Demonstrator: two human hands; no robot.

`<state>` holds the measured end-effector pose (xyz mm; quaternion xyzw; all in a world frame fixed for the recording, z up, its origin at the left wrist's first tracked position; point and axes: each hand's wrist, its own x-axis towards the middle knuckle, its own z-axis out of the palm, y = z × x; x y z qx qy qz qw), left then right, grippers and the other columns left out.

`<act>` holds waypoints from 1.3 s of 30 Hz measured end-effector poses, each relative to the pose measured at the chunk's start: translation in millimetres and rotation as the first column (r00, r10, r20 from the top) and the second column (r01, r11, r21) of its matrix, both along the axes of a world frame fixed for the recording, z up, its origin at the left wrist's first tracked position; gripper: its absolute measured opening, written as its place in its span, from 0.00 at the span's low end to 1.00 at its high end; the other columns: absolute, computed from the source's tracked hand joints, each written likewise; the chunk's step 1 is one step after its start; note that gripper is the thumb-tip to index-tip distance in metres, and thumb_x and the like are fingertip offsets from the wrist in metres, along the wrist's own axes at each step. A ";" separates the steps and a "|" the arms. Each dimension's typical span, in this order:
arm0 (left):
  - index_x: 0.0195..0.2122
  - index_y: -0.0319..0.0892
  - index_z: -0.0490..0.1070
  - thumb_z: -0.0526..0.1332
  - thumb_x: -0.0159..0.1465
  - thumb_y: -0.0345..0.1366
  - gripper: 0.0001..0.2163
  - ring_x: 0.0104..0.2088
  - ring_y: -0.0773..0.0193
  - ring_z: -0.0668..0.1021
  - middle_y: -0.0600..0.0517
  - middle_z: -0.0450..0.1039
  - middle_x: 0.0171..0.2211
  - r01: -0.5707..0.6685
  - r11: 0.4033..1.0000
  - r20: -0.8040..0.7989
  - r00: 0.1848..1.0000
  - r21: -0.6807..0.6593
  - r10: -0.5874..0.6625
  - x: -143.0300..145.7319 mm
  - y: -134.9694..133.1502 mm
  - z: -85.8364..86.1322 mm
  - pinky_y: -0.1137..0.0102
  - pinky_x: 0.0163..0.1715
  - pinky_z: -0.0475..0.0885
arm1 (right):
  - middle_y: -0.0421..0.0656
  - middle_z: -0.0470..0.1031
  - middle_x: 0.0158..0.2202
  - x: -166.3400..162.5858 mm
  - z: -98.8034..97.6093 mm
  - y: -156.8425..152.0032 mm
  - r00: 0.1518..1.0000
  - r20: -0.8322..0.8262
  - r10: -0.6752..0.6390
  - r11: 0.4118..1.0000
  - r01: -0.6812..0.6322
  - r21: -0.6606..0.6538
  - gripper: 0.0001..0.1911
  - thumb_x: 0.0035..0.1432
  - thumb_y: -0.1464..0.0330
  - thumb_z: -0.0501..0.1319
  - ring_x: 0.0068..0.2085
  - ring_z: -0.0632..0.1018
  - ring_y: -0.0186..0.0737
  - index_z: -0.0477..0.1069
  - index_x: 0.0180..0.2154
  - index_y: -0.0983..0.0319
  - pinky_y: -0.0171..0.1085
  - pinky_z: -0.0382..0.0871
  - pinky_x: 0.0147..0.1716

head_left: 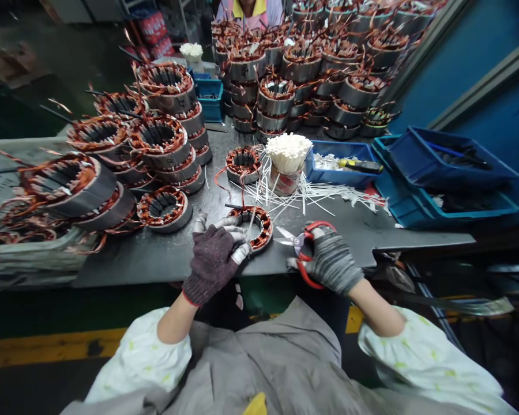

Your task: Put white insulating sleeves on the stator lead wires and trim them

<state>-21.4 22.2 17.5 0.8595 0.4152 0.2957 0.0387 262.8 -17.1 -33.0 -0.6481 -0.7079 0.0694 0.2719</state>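
My left hand (216,256), in a dark glove with taped fingertips, is closed on the near left side of a copper-wound motor stator (266,227) at the table's front. A thin white strip (251,222) stands up by its fingers, over the stator's opening. In a grey striped glove, my right hand (333,259) grips red-handled scissors (300,245). Their blades are parted and point left, just apart from the stator. Behind it sits another small stator (243,164), beside a tub (284,180) packed with white sticks (289,147).
Stacked stators (160,144) stand at left, more (277,104) at the back. Loose white sticks (307,190) lie round the tub. Blue bins (454,167) are at right; one tray (343,173) holds scraps and a yellow-black tool (358,166). Another person (259,11) is across the table.
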 end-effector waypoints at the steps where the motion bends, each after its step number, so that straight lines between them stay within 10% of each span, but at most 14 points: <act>1: 0.38 0.47 0.75 0.61 0.67 0.39 0.05 0.52 0.54 0.79 0.52 0.82 0.41 -0.007 1.000 0.001 1.000 -0.005 0.007 0.4 0.3 -1.0 0.42 0.69 0.44 | 0.58 0.76 0.41 -8.8 -0.1 2.4 0.998 0.051 0.021 1.000 -0.021 -0.005 0.33 0.43 0.48 0.69 0.43 0.77 0.61 0.73 0.43 0.66 0.57 0.73 0.48; 25: 0.37 0.47 0.74 0.60 0.67 0.39 0.05 0.52 0.56 0.79 0.54 0.81 0.41 -0.028 1.000 0.069 0.997 0.004 0.027 1.4 -0.8 -8.2 0.44 0.70 0.43 | 0.52 0.81 0.39 -28.8 64.4 2.9 0.909 0.400 0.117 0.822 0.137 -0.552 0.32 0.57 0.43 0.59 0.38 0.82 0.52 0.75 0.48 0.62 0.42 0.73 0.37; 39: 0.37 0.47 0.76 0.61 0.67 0.39 0.05 0.52 0.54 0.79 0.53 0.82 0.42 -0.020 1.000 0.068 0.997 -0.017 0.021 -0.4 -1.0 -9.0 0.43 0.69 0.44 | 0.56 0.79 0.48 -37.3 72.3 7.5 0.899 0.428 0.091 0.850 0.153 -0.504 0.40 0.53 0.42 0.63 0.48 0.80 0.55 0.73 0.55 0.66 0.44 0.73 0.48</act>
